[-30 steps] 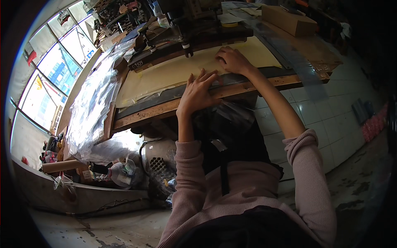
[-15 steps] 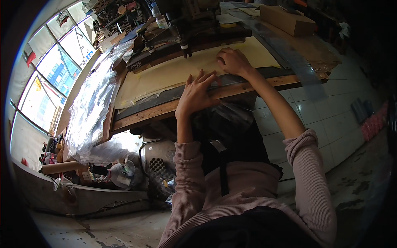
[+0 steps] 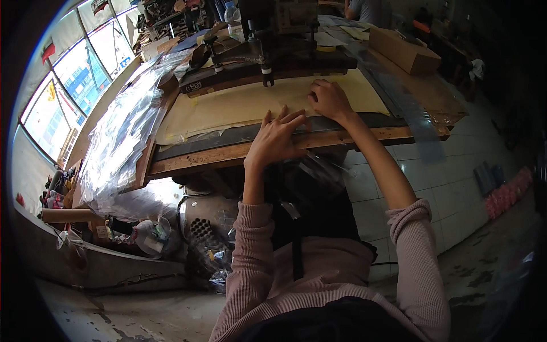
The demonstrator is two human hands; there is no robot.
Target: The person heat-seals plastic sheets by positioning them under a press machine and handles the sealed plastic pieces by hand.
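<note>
My left hand (image 3: 276, 137) rests at the near edge of a pale yellow sheet (image 3: 213, 108), fingers spread over the sheet and thumb toward the table edge. My right hand (image 3: 331, 101) lies farther in and to the right on the same sheet, its fingers curled inward; whatever they may pinch is hidden. Along the sheet's near side runs a dark grey strip (image 3: 208, 145) with a wooden edge (image 3: 211, 161) in front. Crumpled clear plastic (image 3: 322, 171) hangs below my left hand. A dark press-like machine (image 3: 265, 51) stands just beyond the sheet.
Clear plastic sheets (image 3: 122, 134) are heaped on the left of the table. A brown cardboard box (image 3: 403, 50) sits at the back right, near a clear plastic strip (image 3: 419, 111) over the edge. A person (image 3: 364, 11) is far back. Pink bundles (image 3: 509, 192) lie on the floor.
The view has tilted up a little, so the table sits lower in it and a person shows at the back. Both hands stay on the sheet, nearly in the same places.
</note>
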